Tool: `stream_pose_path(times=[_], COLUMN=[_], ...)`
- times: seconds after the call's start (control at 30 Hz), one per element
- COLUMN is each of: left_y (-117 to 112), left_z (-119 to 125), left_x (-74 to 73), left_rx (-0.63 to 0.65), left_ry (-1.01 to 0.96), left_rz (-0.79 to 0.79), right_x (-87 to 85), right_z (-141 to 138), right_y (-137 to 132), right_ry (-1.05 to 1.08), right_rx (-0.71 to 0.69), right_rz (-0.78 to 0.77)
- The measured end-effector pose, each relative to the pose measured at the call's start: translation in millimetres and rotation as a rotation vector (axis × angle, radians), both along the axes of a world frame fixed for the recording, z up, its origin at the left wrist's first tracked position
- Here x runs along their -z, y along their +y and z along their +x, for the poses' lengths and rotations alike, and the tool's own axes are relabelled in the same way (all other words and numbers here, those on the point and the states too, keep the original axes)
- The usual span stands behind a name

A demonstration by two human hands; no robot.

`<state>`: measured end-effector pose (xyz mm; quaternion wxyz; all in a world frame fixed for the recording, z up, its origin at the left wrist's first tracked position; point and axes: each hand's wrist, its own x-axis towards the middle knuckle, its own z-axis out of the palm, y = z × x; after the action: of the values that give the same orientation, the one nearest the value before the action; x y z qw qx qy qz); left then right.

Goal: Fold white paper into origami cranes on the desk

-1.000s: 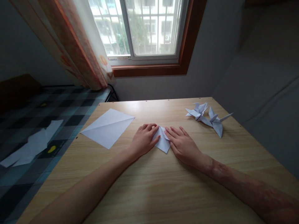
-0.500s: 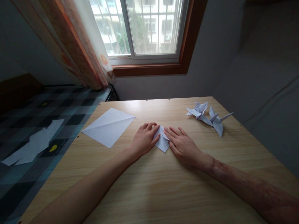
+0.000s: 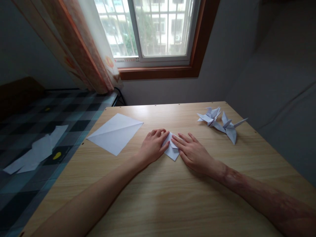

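Note:
A small folded piece of white paper lies on the wooden table, pointing toward me. My left hand rests on its left side with fingers curled down onto the paper. My right hand lies flat on its right side, fingers stretched out and pressing a fold. Both hands touch the paper and almost meet over its middle.
A larger creased white sheet lies at the table's left. Two finished paper cranes sit at the far right. Left of the table is a checked bed cover with white paper scraps. A window and curtain are behind.
Hands and paper keep nearly the same pose; my right fingers have slid slightly left across the fold. The view has shifted a little.

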<state>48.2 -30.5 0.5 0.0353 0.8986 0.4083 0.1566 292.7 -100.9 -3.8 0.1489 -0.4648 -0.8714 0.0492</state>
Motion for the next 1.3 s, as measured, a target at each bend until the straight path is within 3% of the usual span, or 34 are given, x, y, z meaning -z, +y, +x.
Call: stream_pose_path(times=[0.57,1.3], left_y=[2.4,1.9], left_z=[-2.0,-0.6], left_x=[2.1,-2.3], left_rx=[0.018,0.019], left_ry=[-0.036,-0.025], left_rz=[-0.014,-0.001], right_x=[1.5,3.6], right_z=[3.7,4.2], right_y=[0.7,2.8], right_ry=[0.087,0.088], right_rx=[-0.020,-0.007], right_rz=[-0.040,0.028])
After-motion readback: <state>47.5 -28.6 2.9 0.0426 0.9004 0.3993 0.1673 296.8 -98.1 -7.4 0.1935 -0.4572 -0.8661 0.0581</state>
